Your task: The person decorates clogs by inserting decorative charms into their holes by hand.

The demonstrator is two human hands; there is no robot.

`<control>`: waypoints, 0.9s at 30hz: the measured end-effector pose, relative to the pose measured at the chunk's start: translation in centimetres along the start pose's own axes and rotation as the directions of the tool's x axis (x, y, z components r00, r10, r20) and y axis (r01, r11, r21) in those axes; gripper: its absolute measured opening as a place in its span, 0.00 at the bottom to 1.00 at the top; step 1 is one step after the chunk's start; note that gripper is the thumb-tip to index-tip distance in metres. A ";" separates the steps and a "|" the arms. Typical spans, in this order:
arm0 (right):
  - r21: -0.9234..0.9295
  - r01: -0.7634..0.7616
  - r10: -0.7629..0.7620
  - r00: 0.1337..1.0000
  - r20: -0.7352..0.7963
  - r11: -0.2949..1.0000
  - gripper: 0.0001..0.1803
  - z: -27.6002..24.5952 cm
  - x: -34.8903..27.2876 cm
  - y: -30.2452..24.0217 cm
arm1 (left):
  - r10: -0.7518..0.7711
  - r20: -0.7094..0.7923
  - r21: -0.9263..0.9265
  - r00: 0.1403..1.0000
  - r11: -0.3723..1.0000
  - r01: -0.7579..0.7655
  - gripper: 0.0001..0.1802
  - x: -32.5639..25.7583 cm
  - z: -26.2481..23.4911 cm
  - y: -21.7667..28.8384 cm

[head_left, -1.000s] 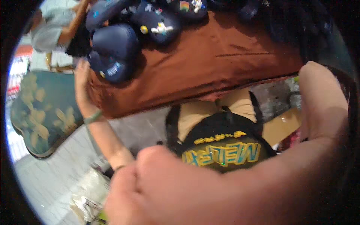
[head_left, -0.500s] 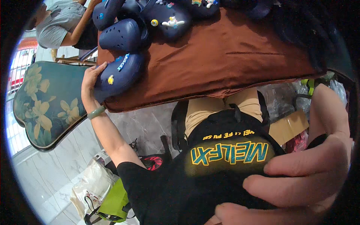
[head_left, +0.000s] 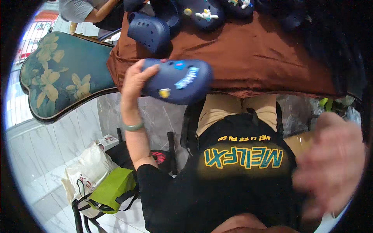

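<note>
The held clog (head_left: pixel 171 77) is navy, the cloth (head_left: pixel 248 58) rust-brown — and the panel (head_left: pixel 81 54) teal with pale flowers (head_left: pixel 48 87).

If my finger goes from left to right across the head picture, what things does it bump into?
Flowery green panel → left hand → held blue shoe → blurry right hand.

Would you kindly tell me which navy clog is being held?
The navy clog with the pale-blue strip charm, gripped by the left hand; the other clogs in view lie farther back, with no hand on them.
</note>
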State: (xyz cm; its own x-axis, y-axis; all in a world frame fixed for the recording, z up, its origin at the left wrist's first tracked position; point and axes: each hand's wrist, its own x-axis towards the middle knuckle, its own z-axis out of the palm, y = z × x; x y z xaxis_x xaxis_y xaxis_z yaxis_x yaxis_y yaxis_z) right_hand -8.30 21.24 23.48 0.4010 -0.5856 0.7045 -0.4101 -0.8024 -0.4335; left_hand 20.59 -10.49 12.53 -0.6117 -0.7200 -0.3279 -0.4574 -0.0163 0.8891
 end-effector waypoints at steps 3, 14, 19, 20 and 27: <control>-0.265 -0.416 0.449 0.890 0.076 0.870 0.31 5.0 0.2 4.9 | 0.117 0.000 -0.142 0.993 0.983 -0.116 0.13 1.6 5.6 -2.5; -0.532 -0.529 0.615 0.788 -0.018 0.661 0.53 13.8 -8.1 15.8 | 0.671 -0.656 0.698 0.346 0.713 -0.059 0.50 14.3 2.7 -4.2; -0.480 -0.557 0.606 0.793 -0.063 0.678 0.51 13.5 -8.6 16.7 | 0.210 -0.280 0.123 0.937 0.976 -0.182 0.22 17.4 -5.1 -2.7; -0.465 -0.563 0.607 0.792 -0.065 0.684 0.51 13.6 -8.4 16.7 | 0.156 -0.160 0.042 0.975 0.988 -0.151 0.17 16.6 -6.6 -1.9; -0.443 -0.571 0.612 0.789 -0.061 0.691 0.50 13.2 -8.8 16.9 | 0.200 -0.274 -0.020 0.941 0.977 -0.213 0.18 12.5 -9.1 11.0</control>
State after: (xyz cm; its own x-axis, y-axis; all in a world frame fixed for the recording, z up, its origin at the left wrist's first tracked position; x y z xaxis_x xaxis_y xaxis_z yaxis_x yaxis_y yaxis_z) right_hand -7.95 11.36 2.56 0.0156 -0.9458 0.3244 -0.8755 -0.1696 -0.4525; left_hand 13.79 -26.00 21.07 -0.4898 -0.8707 -0.0434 -0.3034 0.1235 0.9448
